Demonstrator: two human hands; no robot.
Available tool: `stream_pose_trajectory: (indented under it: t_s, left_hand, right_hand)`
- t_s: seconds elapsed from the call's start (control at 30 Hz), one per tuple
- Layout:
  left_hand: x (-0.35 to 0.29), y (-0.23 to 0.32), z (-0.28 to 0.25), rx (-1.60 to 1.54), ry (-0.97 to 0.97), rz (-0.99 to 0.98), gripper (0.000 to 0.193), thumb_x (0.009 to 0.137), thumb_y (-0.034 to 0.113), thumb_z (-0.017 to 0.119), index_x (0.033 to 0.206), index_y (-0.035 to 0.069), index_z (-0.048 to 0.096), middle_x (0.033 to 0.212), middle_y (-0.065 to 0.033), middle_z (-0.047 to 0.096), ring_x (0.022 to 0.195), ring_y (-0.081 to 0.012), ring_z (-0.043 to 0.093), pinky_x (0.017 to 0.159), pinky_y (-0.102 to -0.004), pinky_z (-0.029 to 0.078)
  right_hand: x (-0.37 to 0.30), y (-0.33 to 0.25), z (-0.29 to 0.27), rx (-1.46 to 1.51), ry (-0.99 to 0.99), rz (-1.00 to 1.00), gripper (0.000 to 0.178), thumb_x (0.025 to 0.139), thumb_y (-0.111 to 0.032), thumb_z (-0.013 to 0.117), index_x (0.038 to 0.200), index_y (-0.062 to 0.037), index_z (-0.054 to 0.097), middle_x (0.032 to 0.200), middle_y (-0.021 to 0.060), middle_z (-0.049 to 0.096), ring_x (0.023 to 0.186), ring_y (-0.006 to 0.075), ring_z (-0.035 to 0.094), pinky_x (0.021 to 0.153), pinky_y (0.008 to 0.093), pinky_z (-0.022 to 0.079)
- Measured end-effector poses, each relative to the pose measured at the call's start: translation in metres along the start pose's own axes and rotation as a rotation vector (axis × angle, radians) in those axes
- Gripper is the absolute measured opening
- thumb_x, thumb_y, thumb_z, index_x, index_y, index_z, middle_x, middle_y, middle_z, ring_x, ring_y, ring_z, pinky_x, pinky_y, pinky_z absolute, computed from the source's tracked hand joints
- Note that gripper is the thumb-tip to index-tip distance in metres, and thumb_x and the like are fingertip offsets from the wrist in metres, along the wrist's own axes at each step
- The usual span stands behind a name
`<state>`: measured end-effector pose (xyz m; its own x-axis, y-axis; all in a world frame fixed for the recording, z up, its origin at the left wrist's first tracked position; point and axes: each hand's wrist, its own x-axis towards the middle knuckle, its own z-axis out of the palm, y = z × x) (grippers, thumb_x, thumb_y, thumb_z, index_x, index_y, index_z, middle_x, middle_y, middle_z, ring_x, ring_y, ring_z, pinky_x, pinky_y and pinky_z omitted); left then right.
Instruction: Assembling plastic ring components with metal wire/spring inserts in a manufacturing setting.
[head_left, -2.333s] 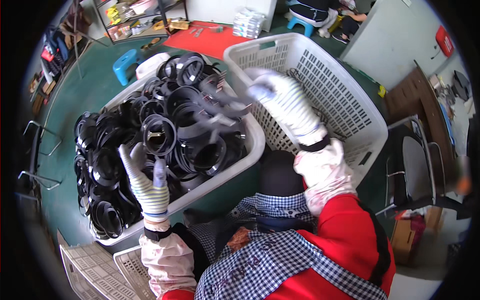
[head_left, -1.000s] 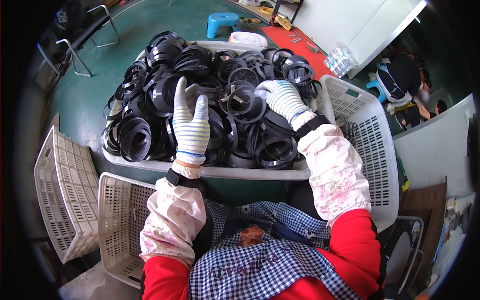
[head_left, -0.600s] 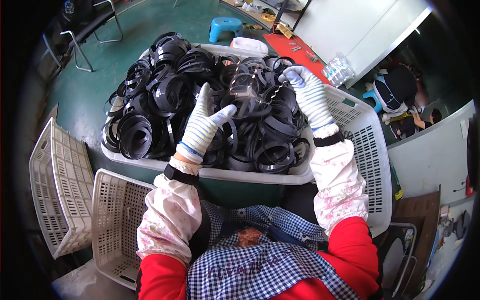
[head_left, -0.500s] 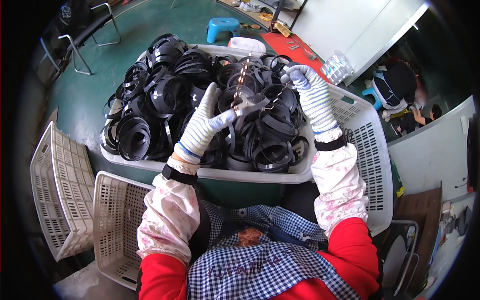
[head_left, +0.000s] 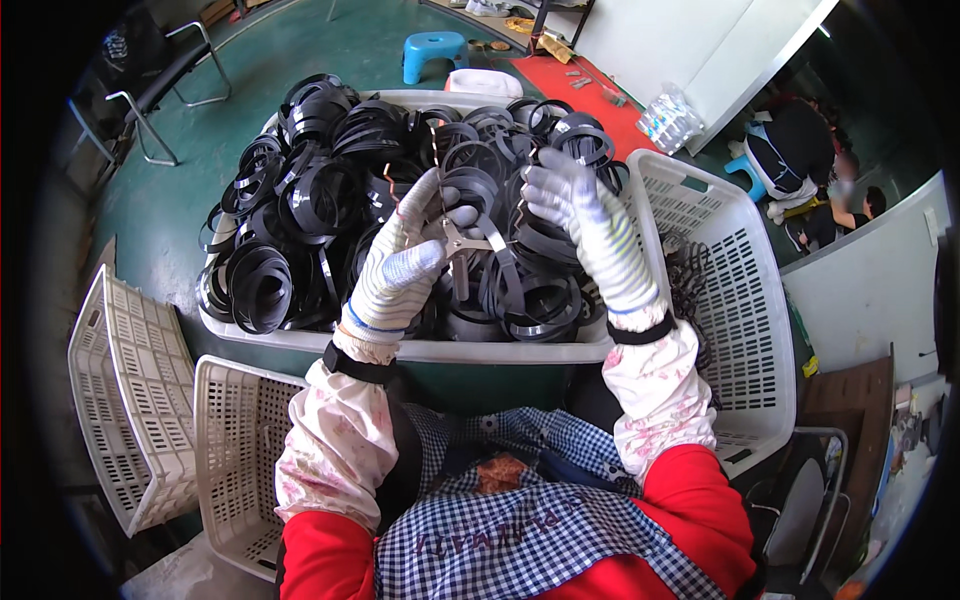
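My left hand (head_left: 395, 270), in a striped knit glove, grips a silver metal bracket (head_left: 462, 241) with several arms. Thin wavy copper-coloured strips (head_left: 390, 185) rise around it, and a shiny curved band (head_left: 508, 268) reaches from its right side. How the parts join is too small to tell. To the right, my gloved right hand (head_left: 580, 205) has its fingers stretched out, near a wavy strip at the bracket's right; I see nothing held in it. Beneath both hands, black plastic rings (head_left: 330, 197) lie heaped in a large white tub (head_left: 440, 350).
At right, a white slotted crate (head_left: 745, 340) holds dark wavy pieces (head_left: 687, 275). Two more crates stand at left, one near (head_left: 235, 450) and one farther out (head_left: 130, 390). Beyond the tub are a blue stool (head_left: 434, 50) and a chair (head_left: 150, 85). People (head_left: 800, 150) crouch at far right.
My left hand has turned the bracket, its fingers now curled behind it. My right hand has moved left and lower, its fingers opening from a pinch. The view has shifted slightly.
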<state>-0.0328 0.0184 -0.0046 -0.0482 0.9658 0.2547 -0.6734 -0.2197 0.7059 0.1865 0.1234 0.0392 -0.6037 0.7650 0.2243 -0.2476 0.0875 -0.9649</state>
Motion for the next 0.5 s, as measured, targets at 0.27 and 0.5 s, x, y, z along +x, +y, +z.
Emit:
stream_pose_trajectory:
  t_s: [0.27, 0.5]
  left_hand:
    - [0.007, -0.008, -0.005, -0.019, 0.114, 0.192, 0.089, 0.078, 0.012, 0.081, 0.152, 0.006, 0.032, 0.137, -0.0095, 0.045, 0.129, -0.0282, 0.050, 0.110, -0.0454, 0.043]
    - [0.006, -0.015, 0.015, 0.109, 0.136, 0.168, 0.110, 0.073, 0.012, 0.085, 0.158, 0.012, 0.015, 0.136, -0.0128, 0.043, 0.125, -0.0309, 0.053, 0.102, -0.0427, 0.048]
  right_hand:
    - [-0.039, 0.021, 0.050, -0.645, 0.005, -0.011, 0.113, 0.069, -0.068, 0.078, 0.146, 0.0039, 0.038, 0.135, 0.0274, 0.055, 0.125, 0.0333, 0.057, 0.105, 0.0389, 0.045]
    - [-0.035, 0.021, 0.064, -0.761, 0.110, 0.038, 0.043, 0.085, -0.034, 0.076, 0.112, -0.0022, 0.068, 0.093, 0.0148, 0.072, 0.084, 0.0314, 0.070, 0.074, 0.0367, 0.054]
